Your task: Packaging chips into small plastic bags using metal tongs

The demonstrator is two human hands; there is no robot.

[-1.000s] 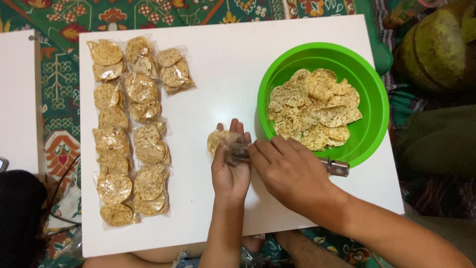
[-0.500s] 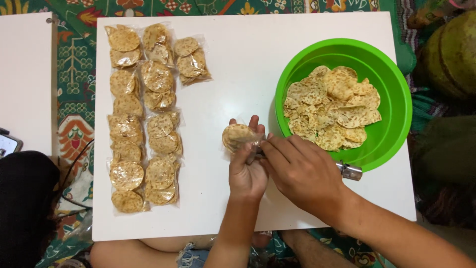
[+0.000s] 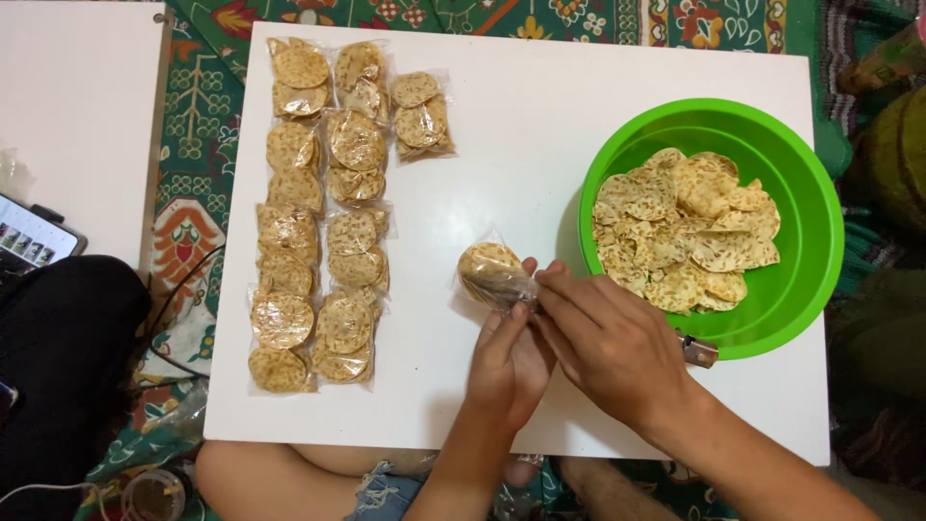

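Both hands meet near the front middle of the white table: my left hand cups a small clear bag of round crackers from below, fingers closed on its twisted neck, while my right hand pinches that same neck from the right side. Under my right palm lies a small metal tool, mostly hidden, so I cannot tell whether that hand grips it too. Just right of the bag stands a green bowl holding loose speckled crackers. Well apart on the left side of the table lie sealed cracker bags in three neat columns. A phone rests off the table at far left.
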